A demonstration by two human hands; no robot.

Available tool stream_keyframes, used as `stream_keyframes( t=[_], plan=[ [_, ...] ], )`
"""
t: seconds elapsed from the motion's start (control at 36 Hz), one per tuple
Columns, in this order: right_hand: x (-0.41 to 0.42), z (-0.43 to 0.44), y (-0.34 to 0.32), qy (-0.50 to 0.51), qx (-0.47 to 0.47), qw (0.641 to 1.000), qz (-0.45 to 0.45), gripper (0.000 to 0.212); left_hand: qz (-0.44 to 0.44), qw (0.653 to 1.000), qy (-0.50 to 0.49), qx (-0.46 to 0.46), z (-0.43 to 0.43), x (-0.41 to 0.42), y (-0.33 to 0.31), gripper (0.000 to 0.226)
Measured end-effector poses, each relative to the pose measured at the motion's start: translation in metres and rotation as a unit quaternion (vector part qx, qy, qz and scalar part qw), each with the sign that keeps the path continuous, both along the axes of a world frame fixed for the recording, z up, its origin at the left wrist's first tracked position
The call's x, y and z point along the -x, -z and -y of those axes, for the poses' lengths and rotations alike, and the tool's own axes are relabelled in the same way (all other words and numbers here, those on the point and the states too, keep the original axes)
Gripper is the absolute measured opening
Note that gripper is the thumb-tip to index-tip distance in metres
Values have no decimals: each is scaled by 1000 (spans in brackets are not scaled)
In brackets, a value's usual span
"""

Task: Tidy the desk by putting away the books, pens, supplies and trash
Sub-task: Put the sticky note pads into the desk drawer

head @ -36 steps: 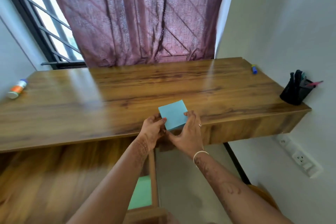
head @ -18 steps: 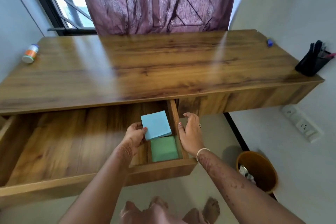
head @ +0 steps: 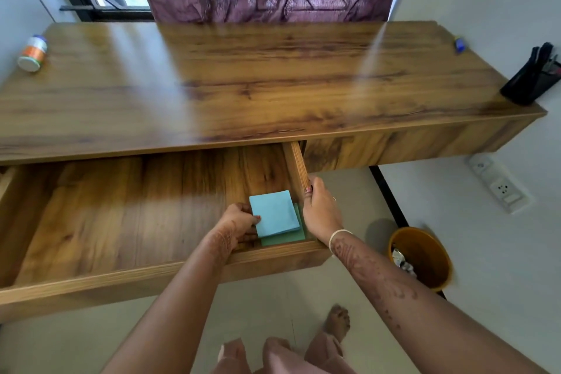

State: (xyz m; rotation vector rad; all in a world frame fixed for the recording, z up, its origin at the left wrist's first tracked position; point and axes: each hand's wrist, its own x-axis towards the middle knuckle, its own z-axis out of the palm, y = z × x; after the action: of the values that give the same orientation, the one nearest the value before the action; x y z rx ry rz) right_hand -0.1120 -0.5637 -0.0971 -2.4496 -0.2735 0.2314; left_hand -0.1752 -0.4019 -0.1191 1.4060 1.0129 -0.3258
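Observation:
A blue sticky-note pad (head: 274, 213) lies tilted on a green pad (head: 291, 235) in the right front corner of the open wooden drawer (head: 121, 279). My left hand (head: 241, 222) pinches the blue pad's left edge, fingers curled round it. My right hand (head: 320, 206) grips the drawer's right side wall (head: 296, 165), thumb inside. On the desk top (head: 243, 79) a small orange-labelled bottle (head: 32, 53) lies at the far left and a small blue item (head: 460, 45) sits at the far right.
A black pen holder (head: 529, 82) with pens stands at the desk's right end. An orange waste bin (head: 420, 258) with crumpled trash stands on the floor to the right. A wall socket (head: 501, 188) is on the right wall. My feet are below.
The blue pad has come from the desk's front edge down into the open drawer onto the green pad. My right hand let go of it and took the drawer's side wall.

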Motion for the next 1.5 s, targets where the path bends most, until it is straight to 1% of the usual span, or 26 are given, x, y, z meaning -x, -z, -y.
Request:
stream_keyframes(
  t=[0.08,0.19,0.28,0.5,0.58,0.64,0.81,0.89,0.97,1.03,1.08,1.22,1.31,1.36,1.42,1.5],
  plan=[
    [0,-2,1,3,3,1000,10,33,0,1000,11,-10,0,2,-2,43],
    [-1,-3,3,1,13,1000,24,32,12,999,33,-35,2,3,-1,55],
    [-2,-2,3,-6,14,999,29,33,14,998,49,-46,3,2,2,58],
    [-2,-1,3,-9,19,999,36,32,9,975,145,-168,8,5,3,59],
    [-3,-1,4,-10,18,999,34,32,11,969,157,-191,9,5,2,67],
    [-4,-1,5,-8,17,999,32,32,7,966,162,-202,9,5,0,65],
    [-3,0,5,-2,12,999,31,32,2,962,180,-207,8,4,1,64],
    [-1,1,3,-1,8,999,48,32,-4,958,191,-216,8,2,1,61],
    [4,3,-2,-1,-5,994,107,33,-2,957,196,-214,7,2,1,55],
    [9,4,-4,-17,-6,988,152,34,0,955,205,-213,6,4,0,50],
    [13,4,-5,-40,-4,984,175,35,2,952,220,-214,5,5,2,47],
    [22,5,-10,-72,0,978,197,35,21,961,236,-145,4,14,-12,41],
    [33,6,-13,-62,-4,978,201,31,47,962,238,-124,2,24,-18,27],
    [44,6,-16,-59,-7,977,203,30,59,960,232,-143,-2,31,-17,34],
    [56,5,-19,-62,-5,977,205,31,71,955,220,-184,-8,37,-17,52],
    [78,0,-26,-64,1,977,204,32,110,953,189,-212,-15,56,-34,49]
  ],
)
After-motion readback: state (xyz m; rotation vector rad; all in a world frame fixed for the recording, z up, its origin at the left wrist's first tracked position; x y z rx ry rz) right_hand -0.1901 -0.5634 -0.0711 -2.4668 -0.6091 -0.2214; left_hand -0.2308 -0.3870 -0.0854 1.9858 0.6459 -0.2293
